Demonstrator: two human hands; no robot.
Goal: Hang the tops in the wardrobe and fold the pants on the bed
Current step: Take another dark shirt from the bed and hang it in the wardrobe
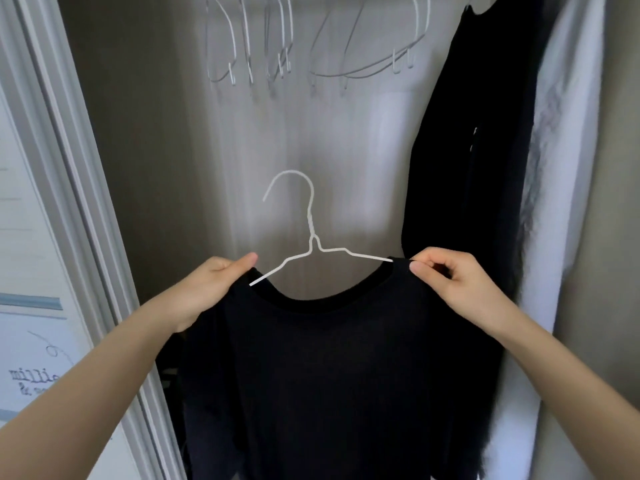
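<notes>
A black top (325, 368) hangs in front of me on a white wire hanger (309, 216), whose arms run into the neckline and whose hook points up, free of the rail. My left hand (211, 289) grips the top's left shoulder, thumb lying along the fabric. My right hand (450, 282) pinches the right shoulder at the collar, where the hanger arm enters. Both hands hold the garment up inside the open wardrobe. The lower part of the top runs out of view at the bottom.
Several empty white wire hangers (263, 46) hang high at the back of the wardrobe. A black garment (478, 150) and a white one (568, 168) hang at the right. The white door frame (79, 188) stands at the left.
</notes>
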